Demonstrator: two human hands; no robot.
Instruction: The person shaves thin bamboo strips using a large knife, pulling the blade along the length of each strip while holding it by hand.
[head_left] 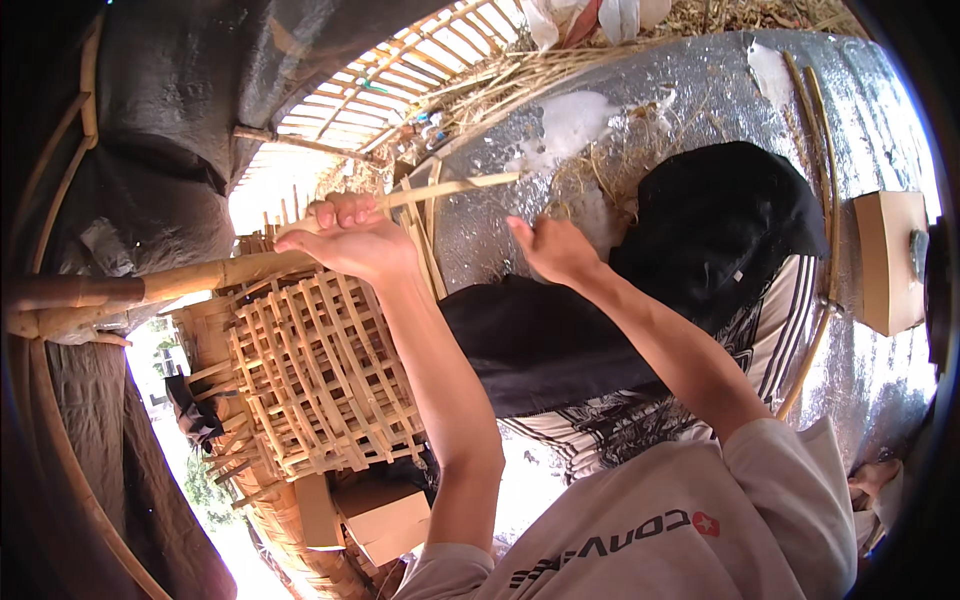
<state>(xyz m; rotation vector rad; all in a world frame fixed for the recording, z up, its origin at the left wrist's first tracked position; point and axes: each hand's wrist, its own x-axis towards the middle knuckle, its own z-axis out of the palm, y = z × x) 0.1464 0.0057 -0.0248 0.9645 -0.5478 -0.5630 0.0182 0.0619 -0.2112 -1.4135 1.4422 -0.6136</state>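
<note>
Mid-weave on bamboo lattice basket (320, 375): left hand (355, 240) clenched on bamboo strip (450, 188) at 11 o'clock; right hand (550, 250) released. Next, probably: threading strip through slats.

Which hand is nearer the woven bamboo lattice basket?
Left. The left hand grips a pale bamboo strip right at the top edge of the woven bamboo lattice basket. The right hand is off to the basket's right, over the silver foil sheet.

Pale tan bamboo lattice (320, 380), black cloth (710, 220), silver sheet (680, 80).
</note>
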